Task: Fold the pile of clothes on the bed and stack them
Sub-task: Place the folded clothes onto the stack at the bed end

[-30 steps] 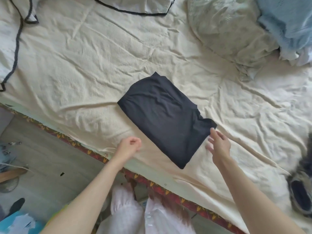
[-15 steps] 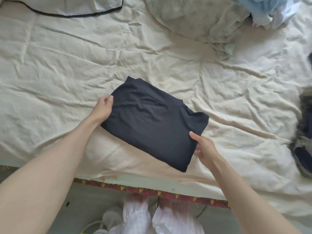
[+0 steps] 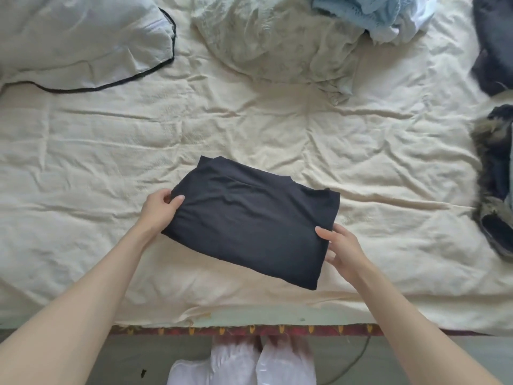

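Rumpled cream bedsheet (image 3: 277, 129) spreads under our arms. On it, near its front edge, lies the folded black cloth garment (image 3: 249, 220). Our left hand (image 3: 159, 211) pinches its left edge; our right hand (image 3: 342, 250) grips its right edge, thumb on top.

Soft, even daylight fills the view — bright but without glare. The cream bed sheet (image 3: 277, 129) shows its creases through gentle shadows, and faint shade lies under the black folded garment (image 3: 255, 220). Wide-angle bending curves the edges. The dark furry clothing (image 3: 497, 176) at the right edge looks smeared — probably motion blur. The centre stays reasonably sharp.
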